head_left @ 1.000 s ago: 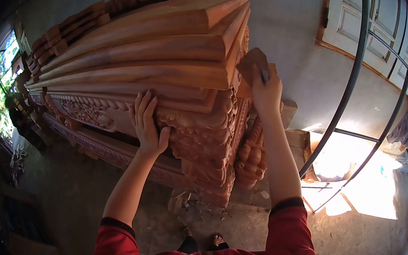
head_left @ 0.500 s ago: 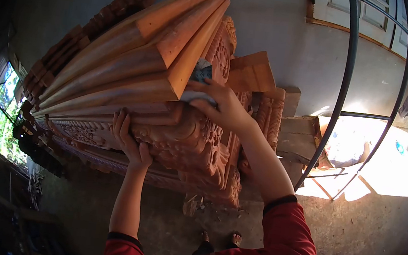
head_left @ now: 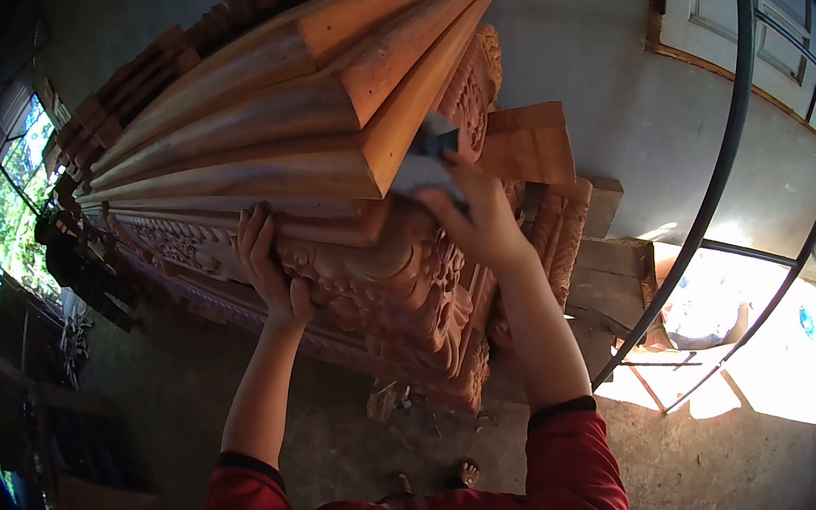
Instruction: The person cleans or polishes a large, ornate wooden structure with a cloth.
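Observation:
A large carved reddish wooden piece (head_left: pixel 392 304) with long, smooth flared mouldings (head_left: pixel 267 163) fills the middle of the view. My right hand (head_left: pixel 481 215) is at the moulding's right end, its fingers bent round a grey sheet that looks like sandpaper (head_left: pixel 422 178). The sheet is blurred and lies against the end face; a dark patch shows near my fingertips. My left hand (head_left: pixel 275 272) grips the lower moulding edge, fingers up over the wood and thumb lower down on the carved side.
A plain wooden block (head_left: pixel 531 143) juts out behind my right hand. To the right stands a black metal frame (head_left: pixel 726 140) before a grey wall with white shutters (head_left: pixel 726 29). Sunlight falls on the concrete floor (head_left: pixel 687 458). Dark clutter lies at the left.
My right hand and the sandpaper have shifted slightly right within the view, and the sheet is turned differently. The carved piece also appears further right and lower; my left hand keeps its hold.

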Demonstrator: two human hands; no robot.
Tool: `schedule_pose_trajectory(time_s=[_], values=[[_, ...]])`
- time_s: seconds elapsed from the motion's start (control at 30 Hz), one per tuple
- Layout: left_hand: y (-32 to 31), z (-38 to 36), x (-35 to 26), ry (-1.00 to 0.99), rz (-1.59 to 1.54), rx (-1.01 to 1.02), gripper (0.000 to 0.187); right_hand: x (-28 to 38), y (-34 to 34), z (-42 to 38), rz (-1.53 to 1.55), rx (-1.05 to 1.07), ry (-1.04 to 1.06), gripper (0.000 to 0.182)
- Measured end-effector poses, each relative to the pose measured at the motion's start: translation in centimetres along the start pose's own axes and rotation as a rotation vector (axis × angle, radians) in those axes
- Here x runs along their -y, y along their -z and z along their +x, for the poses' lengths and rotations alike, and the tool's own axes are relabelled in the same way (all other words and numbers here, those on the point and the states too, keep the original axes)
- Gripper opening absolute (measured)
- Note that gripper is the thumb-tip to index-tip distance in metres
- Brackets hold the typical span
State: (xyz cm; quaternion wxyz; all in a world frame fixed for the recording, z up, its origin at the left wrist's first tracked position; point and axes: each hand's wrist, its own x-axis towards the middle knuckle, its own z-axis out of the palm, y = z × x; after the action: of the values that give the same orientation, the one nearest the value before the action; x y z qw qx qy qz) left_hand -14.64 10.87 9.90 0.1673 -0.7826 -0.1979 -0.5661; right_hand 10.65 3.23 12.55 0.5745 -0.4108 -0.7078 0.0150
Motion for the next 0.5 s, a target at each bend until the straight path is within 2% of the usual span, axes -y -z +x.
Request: schedule_pose_trajectory(time_s=[0.03,0.07,0.17,0.2,0.27,0.3,0.37,0.4,0.47,0.5], values=[[0.0,-0.1,0.1,-0.008,-0.003,-0.002,0.061,0.8,0.3,0.6,0.039,-0.035,-0.377,0.025],[0.1,-0.2,0.0,0.003,-0.002,-0.004,0.061,1.1,0.2,0.5,0.036,-0.025,-0.379,0.025],[-0.4,0.0,0.3,0.017,-0.035,-0.025,0.062,3.2,-0.2,-1.0,0.116,-0.075,0.08,0.024],[-0.5,-0.1,0.4,0.021,-0.063,-0.063,0.062,4.2,-0.3,-1.8,0.117,-0.056,0.073,0.024],[-0.6,-0.4,0.5,0.051,-0.078,-0.102,0.062,5.2,-0.1,-3.2,0.134,0.107,0.244,0.024],[-0.5,-0.3,0.4,0.048,-0.074,-0.099,0.062,4.9,-0.2,-3.1,0.147,0.09,0.181,0.025],[-0.6,-0.3,0.7,0.027,-0.083,-0.112,0.062,3.7,-0.8,-2.6,0.126,-0.136,-0.035,0.026],[-0.6,-0.4,0.7,0.044,-0.076,-0.112,0.062,3.1,-0.9,-2.5,0.131,-0.119,-0.04,0.026],[-0.5,-0.4,0.8,0.044,-0.061,-0.113,0.062,3.1,-1.1,-2.0,0.093,-0.257,-0.363,0.026],[-0.6,-0.2,0.8,0.056,-0.059,-0.125,0.062,4.4,-1.2,-2.8,0.123,-0.229,-0.291,0.025]])
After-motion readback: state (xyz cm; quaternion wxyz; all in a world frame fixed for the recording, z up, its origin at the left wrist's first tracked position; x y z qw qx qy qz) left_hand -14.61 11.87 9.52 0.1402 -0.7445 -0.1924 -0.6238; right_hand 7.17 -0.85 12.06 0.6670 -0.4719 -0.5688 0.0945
